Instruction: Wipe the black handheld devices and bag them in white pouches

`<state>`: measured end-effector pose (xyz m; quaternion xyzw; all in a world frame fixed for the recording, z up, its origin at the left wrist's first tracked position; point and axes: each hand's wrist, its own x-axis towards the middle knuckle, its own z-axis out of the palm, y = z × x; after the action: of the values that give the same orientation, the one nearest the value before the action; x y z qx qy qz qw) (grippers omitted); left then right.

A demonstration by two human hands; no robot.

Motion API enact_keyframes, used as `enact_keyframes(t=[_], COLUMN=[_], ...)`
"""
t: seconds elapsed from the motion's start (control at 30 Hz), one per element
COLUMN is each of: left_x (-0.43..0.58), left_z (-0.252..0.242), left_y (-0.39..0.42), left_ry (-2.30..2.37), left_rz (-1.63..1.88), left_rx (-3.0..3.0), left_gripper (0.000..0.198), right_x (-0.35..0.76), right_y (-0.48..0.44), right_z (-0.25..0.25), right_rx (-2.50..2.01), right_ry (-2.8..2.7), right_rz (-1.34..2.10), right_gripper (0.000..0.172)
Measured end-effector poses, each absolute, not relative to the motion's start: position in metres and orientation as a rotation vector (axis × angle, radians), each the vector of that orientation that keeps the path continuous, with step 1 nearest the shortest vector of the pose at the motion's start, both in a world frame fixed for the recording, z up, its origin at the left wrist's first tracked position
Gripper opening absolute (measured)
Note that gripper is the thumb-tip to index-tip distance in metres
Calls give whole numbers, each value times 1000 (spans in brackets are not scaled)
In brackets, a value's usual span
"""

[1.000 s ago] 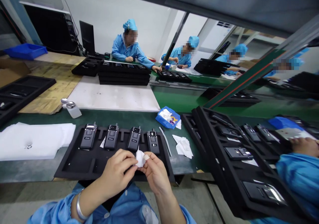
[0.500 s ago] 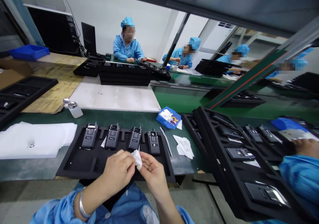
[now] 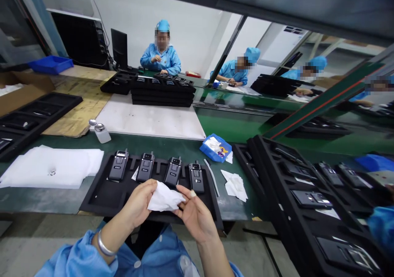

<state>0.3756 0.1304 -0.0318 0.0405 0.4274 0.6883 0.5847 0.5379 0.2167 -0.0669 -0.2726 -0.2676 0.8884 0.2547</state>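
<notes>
A crumpled white tissue wipe is spread between my hands, above the front of a black foam tray. My left hand is closed on the wipe's left end. At its right edge, the fingers of my right hand hold the wipe, with the thumb raised away from it. Beyond my hands, several black handheld radios stand in a row in the tray: one at the left end, one beside it, another behind the wipe and one at the right.
White sheets lie left of the tray, near a dispenser bottle. A blue bin, a pale strip and loose wipes lie to the right. Stacked trays lean farther right. Co-workers in blue sit across and beside.
The wipe was bunched between my fingertips and is now opened out flat. My hands have moved apart and the right fingers have spread. The view has shifted slightly left.
</notes>
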Motion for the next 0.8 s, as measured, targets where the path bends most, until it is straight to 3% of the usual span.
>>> enact_keyframes(t=[0.1, 0.27, 0.5, 0.7, 0.8], left_x=[376, 374, 372, 363, 358], left_z=[-35, -42, -43, -57, -67], left_y=[130, 126, 112, 106, 112], left_ry=[999, 1067, 1127, 1654, 1791], left_rz=[1661, 1705, 1646, 1415, 1386], left_rx=[44, 19, 406, 929, 1229], left_gripper=[25, 33, 77, 27, 23], right_x=[536, 530, 525, 530, 536], right_y=[204, 194, 196, 195, 198], right_z=[-72, -70, -80, -80, -72], right_rx=[-666, -734, -800, -859, -905], right_ry=[-787, -975, -1119, -1615, -1850], right_rz=[2412, 2121, 1906, 1391, 1135], right_gripper=[62, 75, 43, 31, 26])
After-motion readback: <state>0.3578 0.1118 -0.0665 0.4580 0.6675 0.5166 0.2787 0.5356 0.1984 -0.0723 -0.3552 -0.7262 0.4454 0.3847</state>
